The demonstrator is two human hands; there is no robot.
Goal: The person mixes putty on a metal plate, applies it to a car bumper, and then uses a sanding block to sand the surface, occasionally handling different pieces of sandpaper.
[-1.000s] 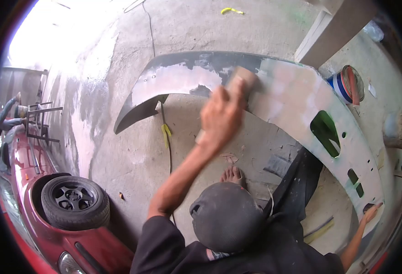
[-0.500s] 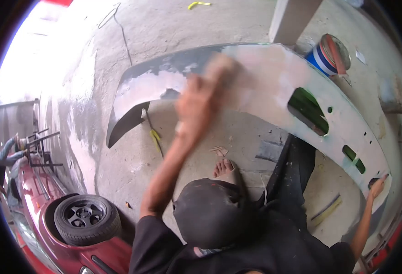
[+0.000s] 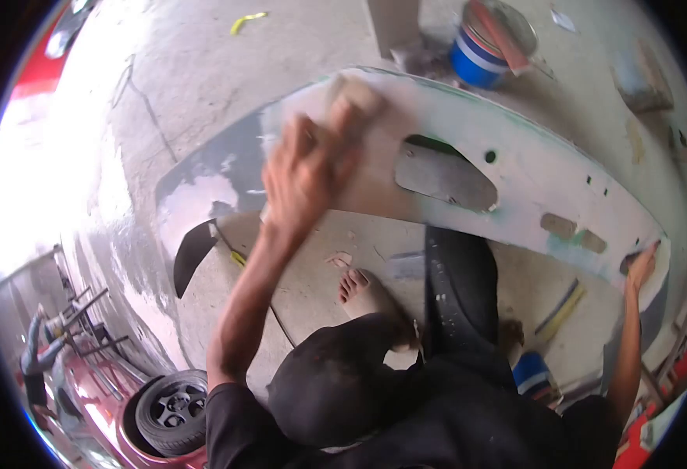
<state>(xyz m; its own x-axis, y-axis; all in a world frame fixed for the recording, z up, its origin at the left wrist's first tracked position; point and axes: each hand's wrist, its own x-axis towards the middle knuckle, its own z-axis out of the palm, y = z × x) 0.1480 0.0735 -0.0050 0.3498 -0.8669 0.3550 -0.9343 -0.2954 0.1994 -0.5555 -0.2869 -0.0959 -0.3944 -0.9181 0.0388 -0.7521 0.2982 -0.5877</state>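
A long curved car body panel (image 3: 335, 191), patched in grey, white and pinkish filler, spans the view above the floor. My left hand (image 3: 304, 172) is closed around a pale block (image 3: 355, 98) like a sanding block, blurred by motion, against the panel's upper face near the far edge. My right hand (image 3: 642, 266) grips the panel's right end, with fingers at a small opening there. Larger cut-outs and small holes lie between the hands. My knee in dark trousers (image 3: 460, 281) is partly under the panel's near edge.
A blue and white bucket (image 3: 478, 64) stands beyond the panel by a post (image 3: 394, 27). A red car with a black wheel (image 3: 173, 413) is at lower left. Yellow strips (image 3: 248, 21) lie on the floor. Another person (image 3: 37, 356) shows at far left.
The view has shifted, and the panel is tilted differently, with grey now showing through its large cut-out instead of green. My left hand has slid the block toward the far edge. My right hand keeps its grip.
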